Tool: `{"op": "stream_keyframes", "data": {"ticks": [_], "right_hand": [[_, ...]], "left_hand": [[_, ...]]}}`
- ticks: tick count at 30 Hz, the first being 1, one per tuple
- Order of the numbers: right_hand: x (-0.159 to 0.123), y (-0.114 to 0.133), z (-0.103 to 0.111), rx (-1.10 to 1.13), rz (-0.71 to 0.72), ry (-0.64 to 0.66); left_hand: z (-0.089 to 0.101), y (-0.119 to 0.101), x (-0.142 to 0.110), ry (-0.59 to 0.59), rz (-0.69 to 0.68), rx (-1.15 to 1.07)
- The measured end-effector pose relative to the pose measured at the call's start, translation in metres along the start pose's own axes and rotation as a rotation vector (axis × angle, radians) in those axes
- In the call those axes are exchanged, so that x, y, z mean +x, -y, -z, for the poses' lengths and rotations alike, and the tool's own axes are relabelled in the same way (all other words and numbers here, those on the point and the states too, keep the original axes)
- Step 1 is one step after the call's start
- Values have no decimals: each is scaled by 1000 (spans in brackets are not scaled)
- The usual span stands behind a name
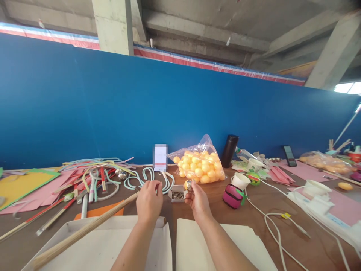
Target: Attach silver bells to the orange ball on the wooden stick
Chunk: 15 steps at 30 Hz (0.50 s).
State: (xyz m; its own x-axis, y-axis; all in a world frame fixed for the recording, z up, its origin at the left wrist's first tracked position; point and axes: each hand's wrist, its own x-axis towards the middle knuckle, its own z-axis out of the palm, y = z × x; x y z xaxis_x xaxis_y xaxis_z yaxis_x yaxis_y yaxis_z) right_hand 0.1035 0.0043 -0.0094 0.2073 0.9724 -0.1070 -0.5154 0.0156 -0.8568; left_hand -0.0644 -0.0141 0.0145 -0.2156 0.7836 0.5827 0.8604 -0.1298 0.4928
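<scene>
My right hand [199,201] is closed around a small shiny silver ball [189,185]; a yellow patch shows beside it, and I cannot tell whether that belongs to it. To its left, my left hand [149,199] has its fingers curled together, and whatever they pinch is hidden. A long wooden stick [90,227] slants up from the lower left to the left hand; whether the hand grips it is unclear. Between the hands sits a small open box [178,196] of tiny metal pieces. Behind the right hand lies a clear bag of yellow balls [200,165].
Pale tubes [141,178], red-marked sticks and coloured paper crowd the left side. A phone [160,157] stands at the back beside the bag. To the right are a black bottle [229,150], a paper cup [240,181], a purple pouch [233,196] and white cables [278,229].
</scene>
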Motion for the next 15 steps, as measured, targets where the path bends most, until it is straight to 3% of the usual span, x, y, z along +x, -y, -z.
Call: {"op": "stream_keyframes", "data": {"ticks": [3,6,10,15], "right_hand": [[0,-1,0,-6,-6,-6],[-1,0,-1,-34,-8,14],[-4,1,-2,-77,-6,36],[-4,-2,-2,-120,-22,63]], "left_hand": [[9,16,6,-3,92,342],[16,33,11,141,263,524],[18,47,13,338,363,524],[24,53,16,380,393,493]]}}
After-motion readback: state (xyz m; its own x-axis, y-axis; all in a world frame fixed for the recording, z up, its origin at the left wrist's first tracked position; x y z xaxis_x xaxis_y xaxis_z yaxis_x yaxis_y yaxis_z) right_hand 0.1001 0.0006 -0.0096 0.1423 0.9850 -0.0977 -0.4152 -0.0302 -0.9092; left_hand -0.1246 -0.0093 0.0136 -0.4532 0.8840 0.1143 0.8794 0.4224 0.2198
